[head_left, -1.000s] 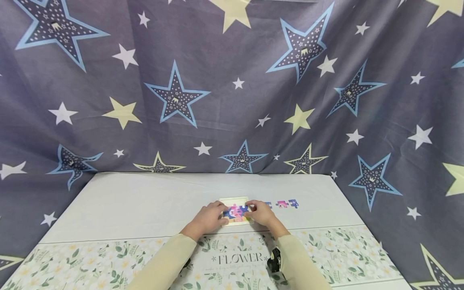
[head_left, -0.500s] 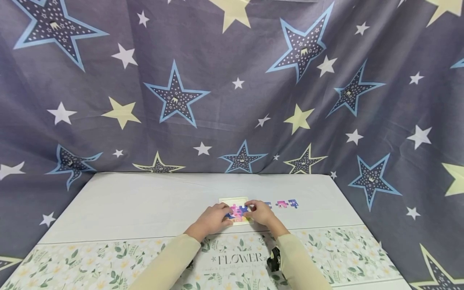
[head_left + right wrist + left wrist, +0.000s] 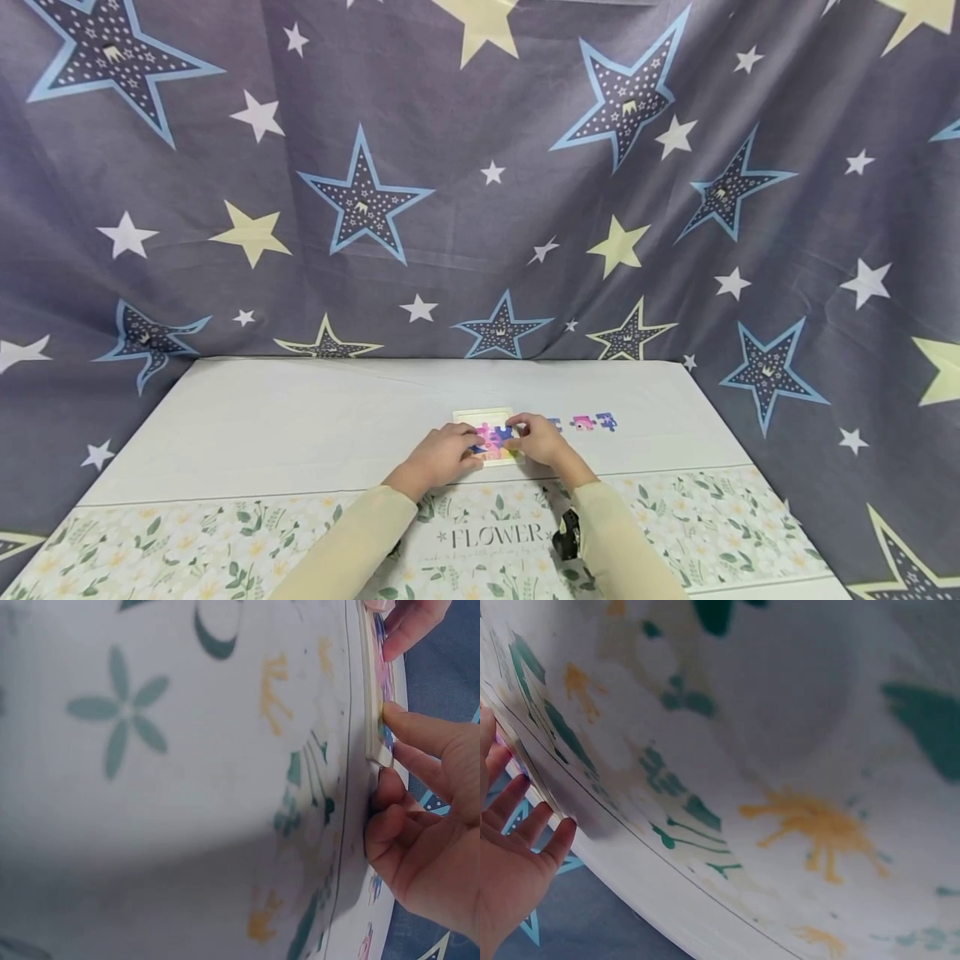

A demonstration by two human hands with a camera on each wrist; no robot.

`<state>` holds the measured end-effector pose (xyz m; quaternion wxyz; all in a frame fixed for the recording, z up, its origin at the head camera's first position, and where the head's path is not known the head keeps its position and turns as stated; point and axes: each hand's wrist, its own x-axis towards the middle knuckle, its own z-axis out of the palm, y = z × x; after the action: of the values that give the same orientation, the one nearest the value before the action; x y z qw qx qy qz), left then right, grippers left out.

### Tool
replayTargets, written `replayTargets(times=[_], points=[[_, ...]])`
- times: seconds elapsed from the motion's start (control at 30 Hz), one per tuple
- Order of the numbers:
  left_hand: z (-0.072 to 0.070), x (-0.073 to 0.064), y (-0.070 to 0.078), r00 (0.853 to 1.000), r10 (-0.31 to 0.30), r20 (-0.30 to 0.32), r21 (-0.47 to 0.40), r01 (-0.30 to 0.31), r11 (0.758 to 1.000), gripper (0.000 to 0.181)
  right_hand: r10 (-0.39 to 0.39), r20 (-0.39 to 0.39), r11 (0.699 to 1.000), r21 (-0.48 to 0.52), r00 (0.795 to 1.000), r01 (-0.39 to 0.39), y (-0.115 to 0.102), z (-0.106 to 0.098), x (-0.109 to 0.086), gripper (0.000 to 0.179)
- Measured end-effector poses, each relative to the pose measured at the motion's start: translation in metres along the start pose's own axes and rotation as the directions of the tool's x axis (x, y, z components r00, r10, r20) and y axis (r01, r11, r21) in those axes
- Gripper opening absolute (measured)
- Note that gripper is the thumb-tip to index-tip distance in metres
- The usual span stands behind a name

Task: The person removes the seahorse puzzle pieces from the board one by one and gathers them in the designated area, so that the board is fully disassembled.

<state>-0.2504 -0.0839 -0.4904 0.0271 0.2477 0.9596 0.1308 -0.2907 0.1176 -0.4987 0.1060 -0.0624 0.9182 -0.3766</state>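
A shallow cream puzzle tray [image 3: 480, 413] lies in front of me in the head view, its lower part filled with pink, blue and yellow jigsaw pieces [image 3: 491, 435]. Bare tray floor shows along its far side. My left hand [image 3: 442, 455] reaches over the left side, fingertips on the pieces and covering some of them. On the right, my right hand [image 3: 542, 440] holds the tray's side: the right wrist view has a fingertip [image 3: 391, 714] on the pieces and other fingers curled against the tray's outer edge. In the left wrist view, the left fingers [image 3: 534, 821] extend along the tray edge.
Right of the tray lie a blue piece [image 3: 555, 424], partly behind the right hand, a pink piece [image 3: 582, 423] and a blue patterned piece [image 3: 607, 422]. A floral cloth band [image 3: 225, 533] crosses the near table. A starry curtain [image 3: 450, 275] hangs behind.
My left hand has slid right, further over the tray, and now covers more of the left-hand pieces. My right hand stays in place; the loose pieces have not moved.
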Motion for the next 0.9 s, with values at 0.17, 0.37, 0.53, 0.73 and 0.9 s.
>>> replayTargets(times=[0.17, 0.37, 0.53, 0.73, 0.9], points=[[-0.0005, 0.0003, 0.0008, 1.000, 0.002, 0.005, -0.011, -0.002, 1.000, 0.042, 0.043, 0.013, 0.999, 0.008, 0.999, -0.043, -0.0010, -0.0010, 0.0013, 0.035], [-0.0015, -0.0004, 0.0024, 1.000, 0.002, 0.006, -0.021, -0.002, 1.000, 0.042, 0.055, 0.013, 0.998, 0.010, 0.998, -0.055, -0.0020, -0.0021, 0.0027, 0.035], [0.0001, 0.0007, 0.0024, 1.000, -0.015, 0.021, -0.027, 0.016, 1.000, 0.042, 0.068, 0.006, 0.998, 0.006, 0.998, -0.068, -0.0031, -0.0018, 0.0042, 0.035], [0.0005, 0.0017, 0.0015, 0.999, -0.024, 0.025, -0.021, 0.024, 0.999, 0.042, 0.085, -0.003, 0.996, 0.007, 0.996, -0.085, -0.0051, -0.0009, 0.0055, 0.033], [-0.0005, 0.0023, 0.0014, 0.999, -0.028, 0.032, -0.014, 0.028, 0.999, 0.043, 0.064, -0.010, 0.998, 0.004, 0.998, -0.064, -0.0055, -0.0014, 0.0059, 0.032]])
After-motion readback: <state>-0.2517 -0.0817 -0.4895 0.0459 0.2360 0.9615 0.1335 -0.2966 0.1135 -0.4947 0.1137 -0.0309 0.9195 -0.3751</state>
